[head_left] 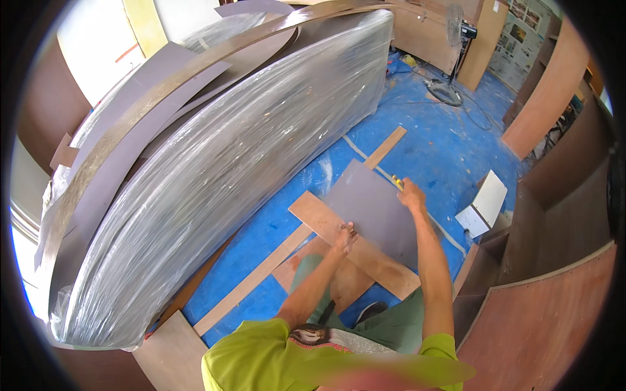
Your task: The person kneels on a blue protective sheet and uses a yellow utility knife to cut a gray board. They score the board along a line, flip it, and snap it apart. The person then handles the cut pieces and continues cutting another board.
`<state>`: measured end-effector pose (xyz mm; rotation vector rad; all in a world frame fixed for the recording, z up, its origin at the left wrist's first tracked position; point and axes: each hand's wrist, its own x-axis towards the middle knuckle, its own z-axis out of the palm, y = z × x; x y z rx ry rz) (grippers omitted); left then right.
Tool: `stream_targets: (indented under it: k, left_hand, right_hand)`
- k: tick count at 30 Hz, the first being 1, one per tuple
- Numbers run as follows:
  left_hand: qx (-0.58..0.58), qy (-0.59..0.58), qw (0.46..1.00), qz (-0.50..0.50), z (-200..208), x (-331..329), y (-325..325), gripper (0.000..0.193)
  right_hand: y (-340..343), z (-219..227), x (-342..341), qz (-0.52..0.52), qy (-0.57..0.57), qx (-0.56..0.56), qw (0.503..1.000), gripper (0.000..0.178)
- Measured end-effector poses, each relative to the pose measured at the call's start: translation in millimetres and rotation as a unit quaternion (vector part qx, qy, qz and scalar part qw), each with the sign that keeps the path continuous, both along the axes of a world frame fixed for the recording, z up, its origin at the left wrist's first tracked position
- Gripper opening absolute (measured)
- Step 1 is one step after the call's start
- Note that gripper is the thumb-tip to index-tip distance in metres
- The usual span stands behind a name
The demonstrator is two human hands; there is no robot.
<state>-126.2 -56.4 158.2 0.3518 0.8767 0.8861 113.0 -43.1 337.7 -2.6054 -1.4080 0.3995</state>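
My right hand [412,194] is closed round a small yellow-handled tool [398,183], held at the far right side of a grey-purple sheet [372,202]. The tool's tip is too small to make out. A flat brown wooden board [385,266] lies slantwise along the near edge of that sheet. On this board rests my left hand [345,239], its fingers bent and pressed together against the wood. Under the sheet and board runs a long thin wooden strip [254,280], whose far end shows beyond the sheet. Another brown panel [352,287] lies beneath, near my legs.
A large curved piece wrapped in clear plastic [248,156] stands along the left. To the right are a white box [482,203] and brown cabinet units [554,189]. A standing fan [453,62] with a trailing cable is at the back. Blue sheeting [430,130] covers the floor.
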Motion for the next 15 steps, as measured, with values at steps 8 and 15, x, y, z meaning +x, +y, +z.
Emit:
stream_targets:
  k: [8,15]
  left_hand:
    - [-0.07,0.112,0.991,0.022,-183.6,-10.5,21.9,0.033]
    - [-0.117,0.067,0.987,0.09,-187.7,-58.4,17.0,0.024]
  right_hand:
    - [15.6,-178.3,12.1,0.003,0.079,0.043,0.996,0.053]
    - [26.4,-255.2,-19.6,-0.031,0.164,-0.094,0.981,0.046]
